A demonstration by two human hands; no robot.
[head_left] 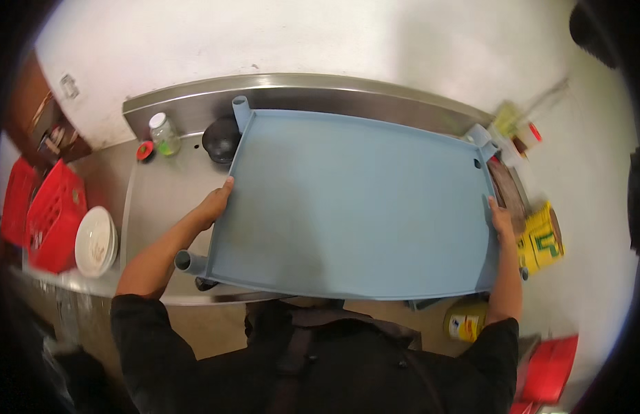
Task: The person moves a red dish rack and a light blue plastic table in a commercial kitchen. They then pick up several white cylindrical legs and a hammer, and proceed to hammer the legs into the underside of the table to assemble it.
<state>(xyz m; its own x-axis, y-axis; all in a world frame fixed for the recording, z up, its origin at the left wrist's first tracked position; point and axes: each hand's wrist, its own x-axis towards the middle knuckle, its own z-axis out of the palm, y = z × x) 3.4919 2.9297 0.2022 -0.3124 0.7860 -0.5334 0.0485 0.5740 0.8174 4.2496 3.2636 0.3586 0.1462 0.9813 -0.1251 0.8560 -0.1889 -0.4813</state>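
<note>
A large blue-grey plastic shelf panel (pixel 361 207) with a raised rim spans the middle of the view, above the steel worktop. Short tube sockets stick out at its visible corners. My left hand (pixel 215 205) is closed around its left edge, and my right hand (pixel 500 219) grips the opposite edge. The fingers of both hands are partly hidden behind the panel. Just beyond its far left corner stands a round black pot (pixel 222 140), partly covered by it.
The steel worktop (pixel 169 200) has a raised back edge. On it stand a glass jar (pixel 165 136) and a small red lid (pixel 146 152). Stacked white bowls (pixel 93 241) and red crates (pixel 56 217) are left. A yellow package (pixel 539 238) sits right, a yellow container (pixel 465 321) lower.
</note>
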